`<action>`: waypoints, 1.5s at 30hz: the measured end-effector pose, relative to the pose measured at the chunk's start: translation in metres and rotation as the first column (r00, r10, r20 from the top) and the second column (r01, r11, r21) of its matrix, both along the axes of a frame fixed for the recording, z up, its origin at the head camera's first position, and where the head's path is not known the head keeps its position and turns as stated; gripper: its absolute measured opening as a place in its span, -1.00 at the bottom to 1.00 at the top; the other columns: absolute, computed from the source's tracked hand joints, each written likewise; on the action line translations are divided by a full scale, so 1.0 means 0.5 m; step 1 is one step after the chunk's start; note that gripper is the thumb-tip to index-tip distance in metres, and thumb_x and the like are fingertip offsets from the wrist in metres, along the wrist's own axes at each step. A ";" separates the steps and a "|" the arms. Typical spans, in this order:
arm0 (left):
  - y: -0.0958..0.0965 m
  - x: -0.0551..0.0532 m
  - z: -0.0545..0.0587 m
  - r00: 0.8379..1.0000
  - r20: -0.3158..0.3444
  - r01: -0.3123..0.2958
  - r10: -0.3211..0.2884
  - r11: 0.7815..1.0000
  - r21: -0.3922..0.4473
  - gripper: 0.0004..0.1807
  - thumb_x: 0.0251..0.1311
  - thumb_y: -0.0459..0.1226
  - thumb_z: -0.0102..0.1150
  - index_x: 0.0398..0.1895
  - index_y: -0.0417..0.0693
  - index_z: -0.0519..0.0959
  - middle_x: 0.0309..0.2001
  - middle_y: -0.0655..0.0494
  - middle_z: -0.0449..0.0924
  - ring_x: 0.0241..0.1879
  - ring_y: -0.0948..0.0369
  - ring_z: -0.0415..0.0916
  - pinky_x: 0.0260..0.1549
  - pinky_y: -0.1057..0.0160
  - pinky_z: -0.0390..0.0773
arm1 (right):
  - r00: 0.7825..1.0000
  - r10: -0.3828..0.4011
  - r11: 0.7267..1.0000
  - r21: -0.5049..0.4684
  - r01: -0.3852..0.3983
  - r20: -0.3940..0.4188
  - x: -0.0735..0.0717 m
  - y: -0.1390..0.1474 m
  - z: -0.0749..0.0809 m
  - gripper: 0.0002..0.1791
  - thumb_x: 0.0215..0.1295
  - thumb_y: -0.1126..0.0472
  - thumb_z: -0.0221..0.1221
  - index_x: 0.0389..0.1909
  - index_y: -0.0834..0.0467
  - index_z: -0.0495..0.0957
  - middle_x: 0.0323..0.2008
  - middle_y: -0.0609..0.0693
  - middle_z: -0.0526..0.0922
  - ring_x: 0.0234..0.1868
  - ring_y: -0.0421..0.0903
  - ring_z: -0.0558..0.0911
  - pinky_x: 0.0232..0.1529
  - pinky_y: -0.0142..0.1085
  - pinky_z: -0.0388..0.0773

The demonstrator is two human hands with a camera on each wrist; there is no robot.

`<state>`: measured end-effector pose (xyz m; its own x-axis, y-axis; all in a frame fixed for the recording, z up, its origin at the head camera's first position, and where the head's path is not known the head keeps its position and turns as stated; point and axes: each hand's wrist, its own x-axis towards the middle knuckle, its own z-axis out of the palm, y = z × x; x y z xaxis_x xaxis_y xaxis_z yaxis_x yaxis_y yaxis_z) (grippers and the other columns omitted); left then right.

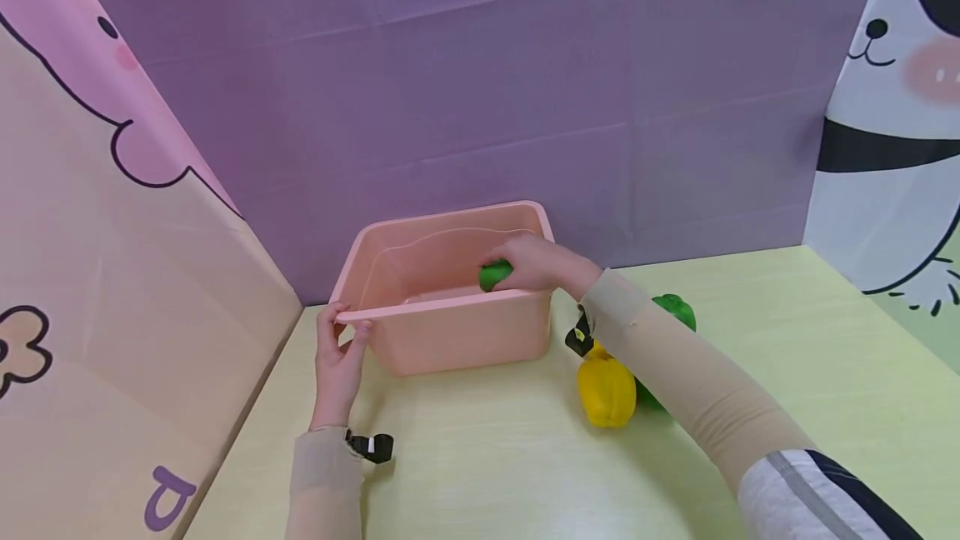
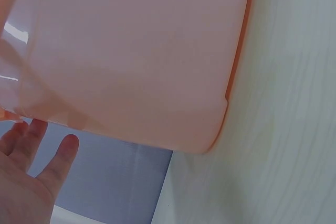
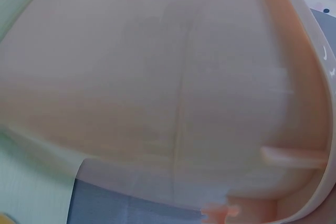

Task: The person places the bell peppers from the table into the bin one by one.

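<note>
Left hand point(image 1: 341, 369) pinches the near left corner of the pink tub point(image 1: 461, 340), thumb outside. Right hand point(image 1: 536, 263) is curled round a green pepper point(image 1: 495, 275) within the tub's mouth, right end; floor contact unclear. Judgement: brace rim, lower pepper fully before loosening fingers, avoid dropping.

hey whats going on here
A person is at a table with both hands at a pink bin. The left hand holds the rim at the bin's near left corner. The right hand grips a green vegetable within the bin's opening; whether it touches the bottom is hidden. A yellow pepper lies on the table to the right of the bin, and another green vegetable shows past the right sleeve.
</note>
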<state>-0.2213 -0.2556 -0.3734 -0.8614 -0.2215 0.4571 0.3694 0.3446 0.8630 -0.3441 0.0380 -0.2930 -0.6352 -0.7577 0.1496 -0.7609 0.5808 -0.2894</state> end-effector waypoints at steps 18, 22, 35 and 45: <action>-0.002 -0.003 -0.002 1.000 0.016 0.002 -0.002 1.000 0.004 -0.52 0.37 -0.34 0.08 0.26 -0.22 0.17 0.31 -0.11 0.20 0.26 0.05 0.20 0.03 0.27 0.33 | 0.997 -0.021 0.988 -0.151 0.032 0.069 0.001 0.008 -0.008 -0.79 0.31 0.06 0.24 -0.15 0.05 0.71 -0.23 -0.18 0.69 -0.18 -0.19 0.59 -0.04 -0.29 0.51; -0.002 -0.001 -0.003 1.000 0.020 -0.002 0.002 1.000 0.009 -0.52 0.36 -0.34 0.09 0.25 -0.22 0.17 0.31 -0.11 0.20 0.24 0.09 0.21 0.05 0.24 0.33 | 0.994 -0.037 0.982 -0.183 0.055 0.100 0.004 0.007 -0.010 -0.76 0.31 0.09 0.24 -0.10 0.10 0.69 -0.20 -0.11 0.69 -0.18 -0.15 0.59 -0.07 -0.31 0.53; -0.003 -0.002 -0.001 1.000 0.019 0.000 0.000 1.000 0.023 -0.52 0.36 -0.34 0.09 0.26 -0.22 0.17 0.33 -0.11 0.18 0.25 0.07 0.20 0.03 0.28 0.31 | 0.996 -0.037 0.979 -0.199 0.052 0.076 0.009 0.008 -0.008 -0.78 0.30 0.17 0.23 -0.12 0.19 0.68 -0.25 -0.06 0.69 -0.26 -0.13 0.60 -0.09 -0.30 0.53; 0.000 -0.006 -0.003 1.000 -0.005 0.014 -0.014 1.000 0.023 -0.52 0.35 -0.36 0.10 0.25 -0.24 0.18 0.32 -0.11 0.18 0.22 0.11 0.21 0.00 0.34 0.33 | 0.996 -0.051 0.974 -0.215 0.064 0.066 0.009 0.013 -0.012 -0.77 0.29 0.20 0.21 -0.10 0.19 0.67 -0.22 -0.03 0.69 -0.26 -0.12 0.60 -0.11 -0.30 0.54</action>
